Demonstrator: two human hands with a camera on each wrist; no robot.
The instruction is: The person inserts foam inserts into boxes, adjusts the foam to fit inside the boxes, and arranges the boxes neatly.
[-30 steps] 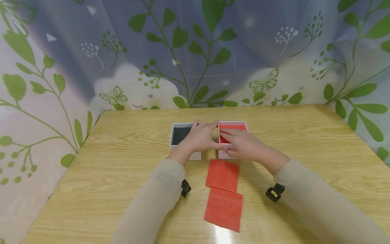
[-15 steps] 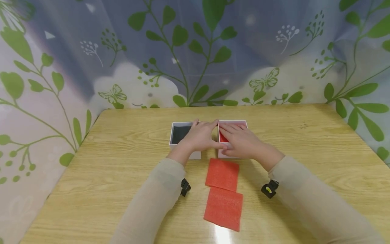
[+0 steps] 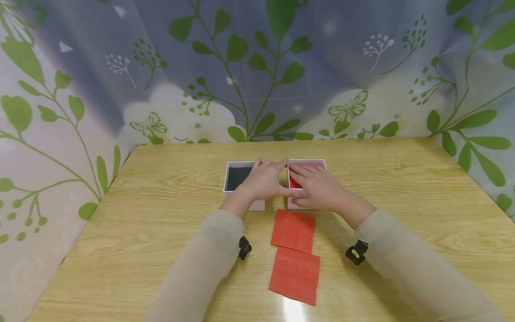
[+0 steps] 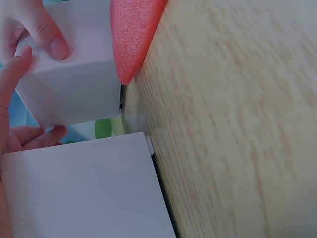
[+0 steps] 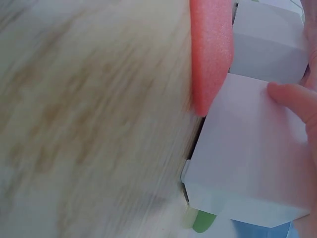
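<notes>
Two white boxes stand side by side in the head view. The left box [image 3: 258,205] has a dark lining or cloth [image 3: 236,178] inside; red cloth [image 3: 294,183] lies in the right box [image 3: 295,204]. My left hand [image 3: 262,181] reaches over the left box, its spread thumb and fingers touching the right box's near side. The fingers of my right hand [image 3: 323,190] lie flat inside the right box on the red cloth. Its thumb [image 5: 290,96] rests against the outer wall. Two red square cloths, an upper one [image 3: 293,230] and a lower one [image 3: 295,276], lie in front.
The boxes and cloths are on a wood-grain table [image 3: 169,223]. A leaf-patterned curtain [image 3: 257,76] hangs behind its far edge. Each sleeved wrist carries a small black device, one on the left [image 3: 244,248] and one on the right [image 3: 356,253].
My right hand has moved slightly up and left, and its fingers now lie further over the red cloth in the box. The left hand and the loose red squares stay put.
</notes>
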